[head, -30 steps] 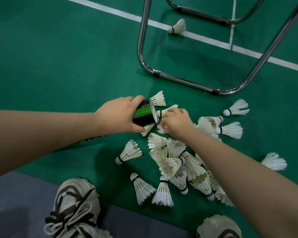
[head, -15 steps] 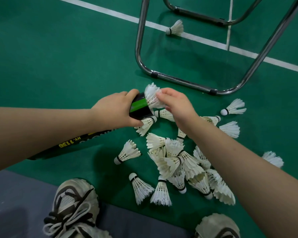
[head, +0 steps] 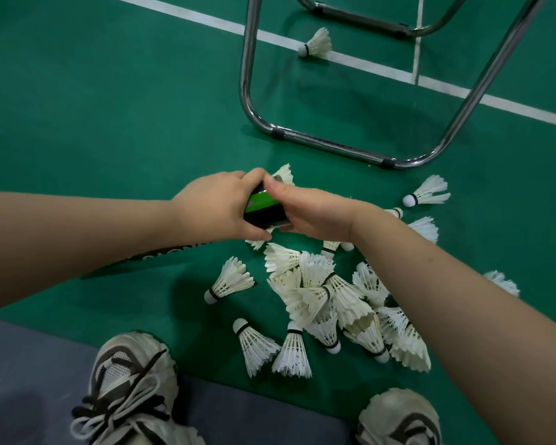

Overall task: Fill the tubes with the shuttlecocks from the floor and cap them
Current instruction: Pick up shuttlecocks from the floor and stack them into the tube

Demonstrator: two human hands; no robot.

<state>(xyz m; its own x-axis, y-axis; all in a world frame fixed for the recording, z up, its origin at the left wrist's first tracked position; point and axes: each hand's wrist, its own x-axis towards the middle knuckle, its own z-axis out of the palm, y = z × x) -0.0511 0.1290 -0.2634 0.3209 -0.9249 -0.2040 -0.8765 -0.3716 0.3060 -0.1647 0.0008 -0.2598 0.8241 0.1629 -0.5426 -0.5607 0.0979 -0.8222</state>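
Green court floor [head: 109, 123]; tube [head: 264, 208] black, green-banded.

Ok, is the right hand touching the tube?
Touching. The head view shows the right hand cupped over the mouth of the tube, with no gap, its thumb lying against the top edge.

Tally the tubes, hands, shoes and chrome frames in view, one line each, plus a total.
Tube: 1
Hands: 2
Shoes: 2
Chrome frames: 2
Total: 7
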